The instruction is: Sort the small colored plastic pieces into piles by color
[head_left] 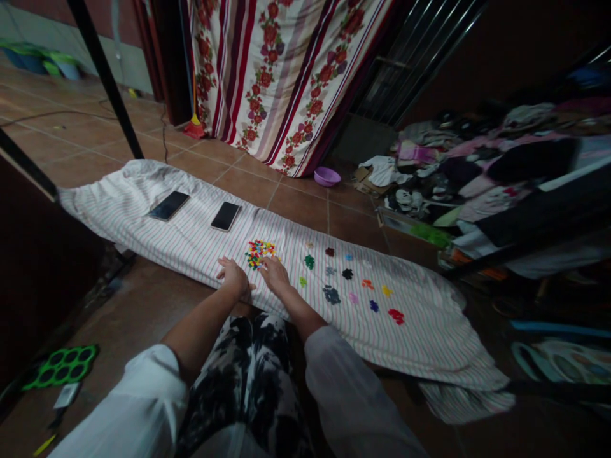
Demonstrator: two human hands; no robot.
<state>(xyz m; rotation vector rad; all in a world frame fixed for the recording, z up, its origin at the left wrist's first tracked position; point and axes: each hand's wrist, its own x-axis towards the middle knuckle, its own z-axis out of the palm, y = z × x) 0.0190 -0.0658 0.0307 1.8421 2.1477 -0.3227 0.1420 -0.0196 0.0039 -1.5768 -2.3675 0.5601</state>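
A mixed heap of small colourful beads or pellets (260, 253) lies on the striped cloth (191, 248) in front of me. My right hand (275, 273) reaches the near right edge of this heap, its fingertips drawn together among the pieces. Whatever they pinch is too small to make out. Just left of and nearer than the heap, my left hand (233, 278) rests by the cloth's front edge with fingers apart and nothing visible in it. To the right lie several single-colour groups, among them green pieces (309, 261), dark grey pieces (331, 294), black pieces (347, 274) and red pieces (396, 316).
Two phones, a larger phone (169, 206) and a smaller phone (226, 216), lie on the cloth's left part. Beyond stand a floral curtain (281, 76) and a purple bowl (327, 176). Piled clothes (477, 165) fill the right side. A green holed rack (62, 367) lies lower left.
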